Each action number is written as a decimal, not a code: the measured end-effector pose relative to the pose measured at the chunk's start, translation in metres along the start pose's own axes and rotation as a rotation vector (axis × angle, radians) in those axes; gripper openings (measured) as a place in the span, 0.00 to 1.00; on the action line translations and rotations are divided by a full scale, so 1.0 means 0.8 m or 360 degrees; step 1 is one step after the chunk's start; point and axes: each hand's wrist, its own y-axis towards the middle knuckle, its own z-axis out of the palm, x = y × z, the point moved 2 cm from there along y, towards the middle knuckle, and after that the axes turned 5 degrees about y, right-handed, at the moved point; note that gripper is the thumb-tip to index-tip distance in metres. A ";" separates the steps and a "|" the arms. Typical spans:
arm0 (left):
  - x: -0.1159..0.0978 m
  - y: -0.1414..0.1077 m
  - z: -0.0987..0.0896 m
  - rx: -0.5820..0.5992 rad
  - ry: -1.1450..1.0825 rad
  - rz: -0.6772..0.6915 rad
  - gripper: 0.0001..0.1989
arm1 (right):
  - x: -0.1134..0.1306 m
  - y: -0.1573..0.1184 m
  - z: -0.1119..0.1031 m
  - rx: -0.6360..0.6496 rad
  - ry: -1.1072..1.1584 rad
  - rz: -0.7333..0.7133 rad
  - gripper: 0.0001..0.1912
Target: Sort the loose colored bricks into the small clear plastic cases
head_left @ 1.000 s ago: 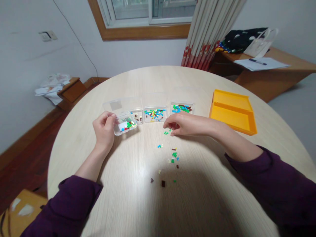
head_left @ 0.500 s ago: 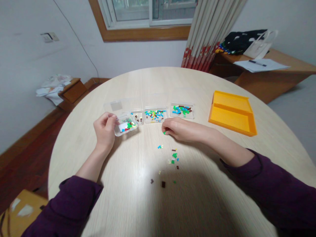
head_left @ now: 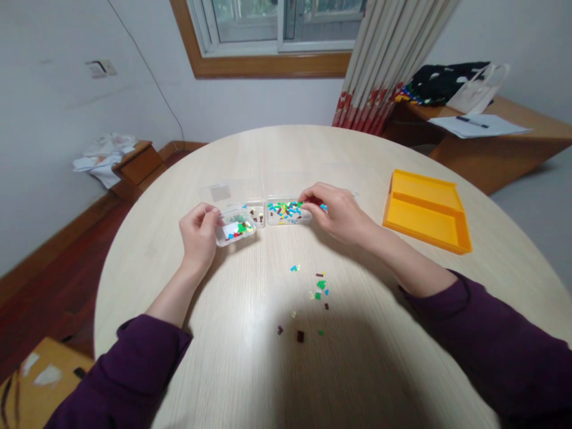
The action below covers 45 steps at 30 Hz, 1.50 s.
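My left hand is closed on the edge of a small clear plastic box, tilted above the table, with green, red, blue and white building bricks in it. My right hand is in a pinch at the right end of the middle clear box; a small green brick shows at its fingertips. That middle box holds many mixed bricks. Behind the held box, another clear box with brown and cream pieces is partly covered. A third box, on the right, is mostly hidden by my right hand.
Loose bricks lie on the round table, among them green bricks, blue bricks and a dark brown brick. An open yellow case sits at the right. A side desk stands beyond.
My right hand has risen from the tabletop in front of the boxes to over the right end of the middle box, the green brick at its fingertips. My left hand keeps its box.
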 end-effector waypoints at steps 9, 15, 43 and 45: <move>-0.003 -0.001 0.002 0.0015 -0.0043 0.0013 0.09 | -0.029 -0.002 0.027 -0.0155 -0.0047 -0.0122 0.10; -0.004 0.001 0.000 -0.0023 0.0020 0.0008 0.09 | -0.017 -0.016 0.023 -0.0207 0.0048 -0.0195 0.12; 0.004 0.002 -0.001 -0.0017 0.0032 -0.0010 0.08 | 0.016 -0.039 0.037 0.0255 0.0868 0.0170 0.08; 0.002 0.003 0.002 -0.0011 0.0006 -0.0011 0.08 | 0.013 -0.031 0.032 -0.0163 0.0632 0.0079 0.07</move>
